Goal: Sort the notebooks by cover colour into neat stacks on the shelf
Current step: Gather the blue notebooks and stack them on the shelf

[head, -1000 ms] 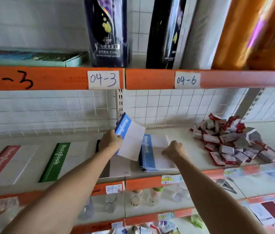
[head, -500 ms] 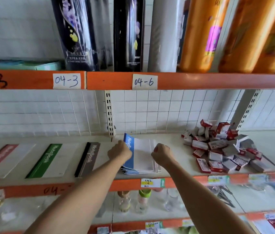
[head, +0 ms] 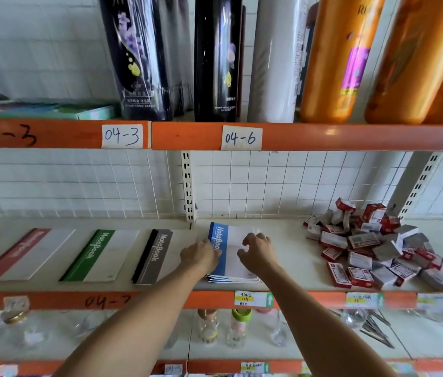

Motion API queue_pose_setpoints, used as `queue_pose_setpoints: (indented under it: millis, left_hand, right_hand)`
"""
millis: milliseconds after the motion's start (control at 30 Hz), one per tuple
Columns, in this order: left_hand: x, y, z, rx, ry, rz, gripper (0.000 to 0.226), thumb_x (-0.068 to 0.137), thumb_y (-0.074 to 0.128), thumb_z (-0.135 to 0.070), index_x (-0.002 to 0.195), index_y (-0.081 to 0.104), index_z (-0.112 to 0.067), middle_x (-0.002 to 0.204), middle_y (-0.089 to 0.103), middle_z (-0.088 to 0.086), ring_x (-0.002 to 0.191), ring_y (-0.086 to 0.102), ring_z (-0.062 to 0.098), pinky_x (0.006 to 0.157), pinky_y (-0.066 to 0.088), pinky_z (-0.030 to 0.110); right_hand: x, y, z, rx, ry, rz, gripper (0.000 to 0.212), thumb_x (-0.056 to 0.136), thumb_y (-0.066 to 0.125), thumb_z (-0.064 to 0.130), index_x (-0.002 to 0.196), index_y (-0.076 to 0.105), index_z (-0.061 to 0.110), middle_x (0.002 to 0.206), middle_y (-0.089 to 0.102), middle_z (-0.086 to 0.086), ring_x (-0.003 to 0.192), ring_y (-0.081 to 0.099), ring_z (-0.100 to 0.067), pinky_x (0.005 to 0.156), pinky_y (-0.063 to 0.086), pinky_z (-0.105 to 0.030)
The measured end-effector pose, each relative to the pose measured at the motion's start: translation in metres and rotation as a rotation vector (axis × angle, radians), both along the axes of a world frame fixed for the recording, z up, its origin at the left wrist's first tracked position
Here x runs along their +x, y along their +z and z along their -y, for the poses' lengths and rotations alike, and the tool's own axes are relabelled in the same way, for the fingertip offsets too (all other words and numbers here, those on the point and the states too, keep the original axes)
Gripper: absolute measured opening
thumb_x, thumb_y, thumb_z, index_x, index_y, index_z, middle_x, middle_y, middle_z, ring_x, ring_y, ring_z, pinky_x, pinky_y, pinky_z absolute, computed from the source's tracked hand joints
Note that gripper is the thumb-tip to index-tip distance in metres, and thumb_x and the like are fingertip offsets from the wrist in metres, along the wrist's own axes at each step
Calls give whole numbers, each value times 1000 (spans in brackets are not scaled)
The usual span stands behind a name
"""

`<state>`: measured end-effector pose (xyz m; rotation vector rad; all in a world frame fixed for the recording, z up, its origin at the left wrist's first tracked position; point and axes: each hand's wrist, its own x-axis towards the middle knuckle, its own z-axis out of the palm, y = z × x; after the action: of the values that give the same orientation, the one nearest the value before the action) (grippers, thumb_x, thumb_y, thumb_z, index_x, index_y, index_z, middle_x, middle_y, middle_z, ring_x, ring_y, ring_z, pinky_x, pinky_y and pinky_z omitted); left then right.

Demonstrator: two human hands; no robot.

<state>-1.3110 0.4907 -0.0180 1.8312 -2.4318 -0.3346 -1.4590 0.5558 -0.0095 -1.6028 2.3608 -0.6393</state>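
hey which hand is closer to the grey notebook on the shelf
Left. The left hand sits at the blue stack's left edge, just right of the grey notebook. The right hand hovers over the blue notebook stack, farther to the right.

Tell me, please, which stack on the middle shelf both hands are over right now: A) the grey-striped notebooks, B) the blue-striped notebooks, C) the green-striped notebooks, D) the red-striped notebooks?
B: the left hand and the right hand are both over the blue-striped white notebook stack, which lies right of the grey-striped notebook stack.
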Motion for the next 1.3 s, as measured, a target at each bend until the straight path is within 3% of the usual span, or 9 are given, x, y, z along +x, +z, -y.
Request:
queue_pose_setpoints:
  millis: [233,400,533,733,833,967,1133,1300]
  left_hand:
    - [53,11,19,-93,-155,-93,36,98,52,-32,129,49,-13,133,53,10,118,53,30,93,45,36]
    - [139,25,33,-208,-93,-56,49,94,57,-40,138,45,-24,136,55,4,122,50,26,98,43,40]
    - [223,24,39,-181,-4,-24,51,93,53,-48,137,46,-23,137,55,5,122,53,29,97,46,40]
    - [352,24,40,-198,97,69,49,93,50,-52,129,50,-19,126,59,6,116,54,28,93,46,42]
    - [415,22,38,-194,142,38,53,92,51,-55,134,50,-22,130,60,5,121,54,28,96,46,40]
    - [491,21,34,-177,178,39,55,91,53,-53,138,49,-25,134,59,5,122,52,29,105,38,41]
    - [575,24,30,-136,232,50,56,97,46,-52,143,42,-20,141,52,4,130,44,27,105,39,42]
    - [637,24,35,-120,292,103,60,98,42,-55,146,37,-21,144,50,5,132,45,30,108,34,45]
  right_hand:
    - [45,12,28,37,147,0,57,90,63,35,140,48,14,141,49,-9,130,44,-28,103,39,-34]
    - [122,14,51,52,260,10,69,87,65,38,146,39,15,145,46,-9,132,44,-29,107,40,-37]
    - [195,12,66,62,345,-12,70,84,68,38,145,40,15,145,46,-9,128,48,-32,100,44,-37]
    - [312,15,81,66,425,-17,73,87,65,42,148,36,14,150,41,-9,135,41,-30,106,39,-36]
    - [373,15,84,75,458,-20,70,84,67,41,142,40,13,143,48,-10,129,46,-32,103,40,-36]
    - [449,14,85,71,494,27,75,85,68,42,148,36,16,150,41,-8,132,45,-31,106,41,-37]
    - [529,12,88,81,535,47,77,87,66,40,151,31,15,154,37,-8,138,37,-30,112,34,-38]
    - [589,12,99,89,570,24,74,86,67,39,148,35,16,150,40,-7,133,43,-31,108,39,-40]
